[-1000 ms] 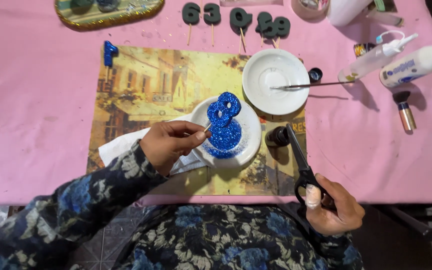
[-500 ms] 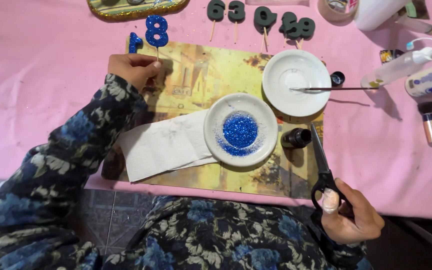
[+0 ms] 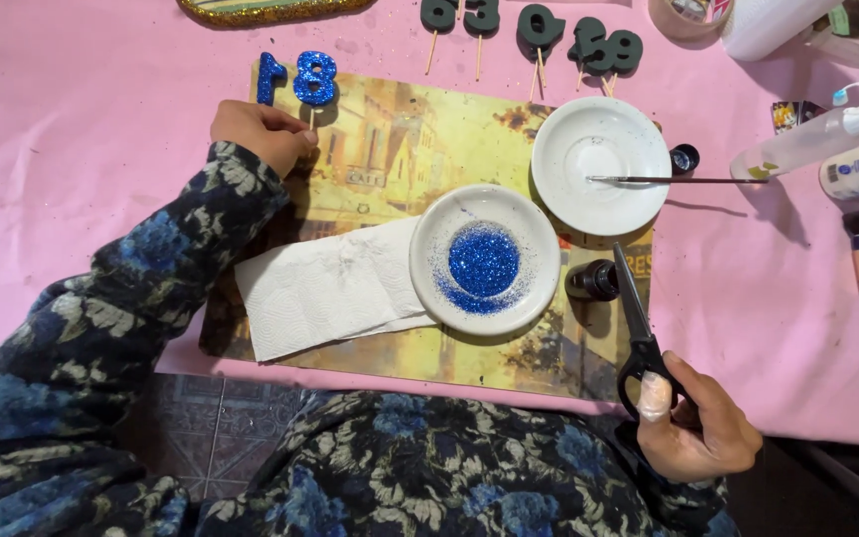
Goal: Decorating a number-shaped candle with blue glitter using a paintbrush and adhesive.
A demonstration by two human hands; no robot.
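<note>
Lowered glitter 8 (image 3: pixel 315 78) in left hand (image 3: pixel 262 132) grip; scissors (image 3: pixel 638 333) gripped in right hand (image 3: pixel 693 428).

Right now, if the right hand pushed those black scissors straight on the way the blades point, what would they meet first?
Probably the small dark round bottle just left of the blade tips of the black scissors in the right hand; height is unclear.
</note>
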